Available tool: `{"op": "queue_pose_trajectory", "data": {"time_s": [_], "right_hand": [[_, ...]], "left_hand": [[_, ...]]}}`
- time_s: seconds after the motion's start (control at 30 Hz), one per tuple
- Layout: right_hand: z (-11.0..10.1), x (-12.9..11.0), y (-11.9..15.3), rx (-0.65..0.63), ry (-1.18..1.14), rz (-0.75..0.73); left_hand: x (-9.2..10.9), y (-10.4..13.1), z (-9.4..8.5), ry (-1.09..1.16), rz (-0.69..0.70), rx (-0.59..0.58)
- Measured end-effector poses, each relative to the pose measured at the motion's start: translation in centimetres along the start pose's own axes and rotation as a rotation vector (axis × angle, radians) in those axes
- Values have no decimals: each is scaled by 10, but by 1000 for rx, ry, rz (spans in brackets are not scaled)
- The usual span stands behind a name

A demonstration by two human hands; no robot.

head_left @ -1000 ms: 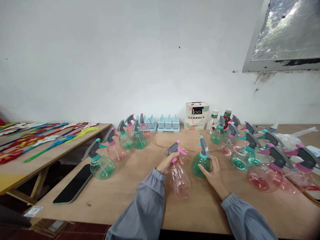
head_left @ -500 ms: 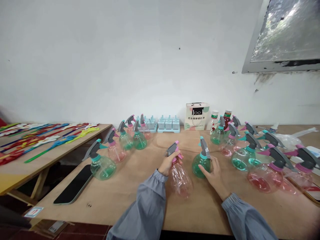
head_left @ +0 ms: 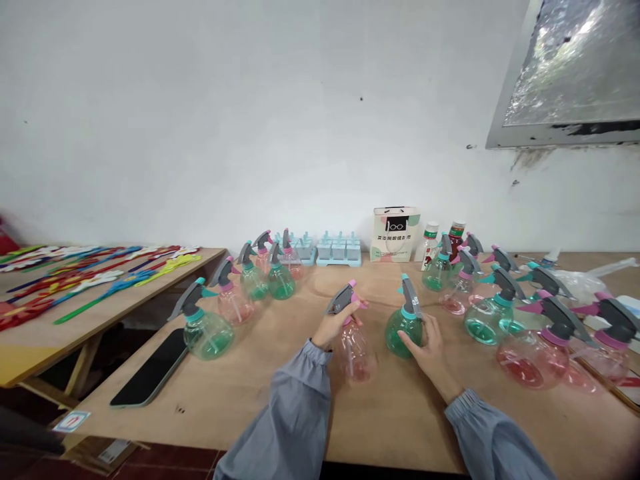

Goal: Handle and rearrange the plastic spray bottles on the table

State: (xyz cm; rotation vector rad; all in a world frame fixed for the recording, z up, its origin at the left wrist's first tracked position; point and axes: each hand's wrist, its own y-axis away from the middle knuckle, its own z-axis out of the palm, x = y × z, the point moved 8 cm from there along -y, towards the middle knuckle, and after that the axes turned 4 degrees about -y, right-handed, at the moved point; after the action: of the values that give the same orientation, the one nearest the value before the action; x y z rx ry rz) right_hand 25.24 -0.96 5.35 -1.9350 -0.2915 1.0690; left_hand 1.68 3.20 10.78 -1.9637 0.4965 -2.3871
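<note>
My left hand point(head_left: 336, 325) is wrapped round the neck of a pink spray bottle point(head_left: 356, 357) with a grey and pink trigger head. That bottle stands nearly upright at the middle of the table. Just to its right, a green spray bottle point(head_left: 404, 327) with a grey and teal head stands on the table. My right hand point(head_left: 429, 343) holds the right side of this green bottle, thumb at its front and fingers behind. Other green and pink bottles stand on both sides, such as a green one point(head_left: 209, 337) at the left and a pink one point(head_left: 533, 357) at the right.
A black phone point(head_left: 153, 370) lies at the left of the table point(head_left: 280, 407). Light blue moulds point(head_left: 339, 252), a paper bag point(head_left: 395, 235) and two capped bottles stand by the wall. Colourful flower-shaped items point(head_left: 105, 283) cover another table at the left.
The pink bottle in my left hand has come more upright, its base moving slightly left and back. My right hand stays on the green bottle. The view has shifted a little.
</note>
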Motion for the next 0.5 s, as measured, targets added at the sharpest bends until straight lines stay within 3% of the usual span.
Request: {"op": "queue_pose_trajectory", "data": {"time_s": [0.1, 0.23, 0.4, 0.5], "right_hand": [[0, 0, 0, 8, -2, -8], [0, -1, 0, 4, -9, -12], [0, 0, 0, -6, -9, -1], [1, 1, 0, -10, -11, 6]], "left_hand": [[24, 0, -25, -142, 104, 112], [48, 6, -90, -329, 200, 409], [58, 16, -177, -527, 259, 701], [58, 18, -207, -619, 273, 785]]}}
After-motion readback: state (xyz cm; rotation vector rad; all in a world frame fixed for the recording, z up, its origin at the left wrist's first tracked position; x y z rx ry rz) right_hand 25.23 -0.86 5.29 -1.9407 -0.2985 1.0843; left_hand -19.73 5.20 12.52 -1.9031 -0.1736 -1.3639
